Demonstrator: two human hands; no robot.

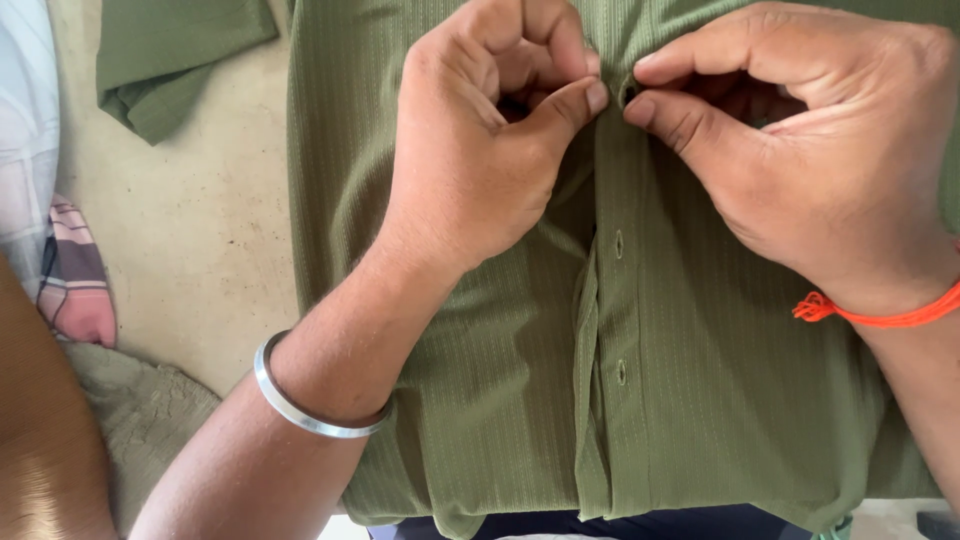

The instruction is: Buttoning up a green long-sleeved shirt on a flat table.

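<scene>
left hand (470, 150), right hand (810, 150), button hidden, shirt (690, 400) cropped

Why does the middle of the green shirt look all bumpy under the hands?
The front strip of the green shirt gapes below the left hand and right hand: two buttonholes lie unfastened, so the cloth edge puckers into a fold. Nothing looks torn or stained.

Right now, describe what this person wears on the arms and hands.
Both forearms are bare, with no sleeves or gloves. The left wrist carries a plain silver metal bangle. The right wrist has a thin orange thread, knotted with a frayed end. No rings show.
</scene>
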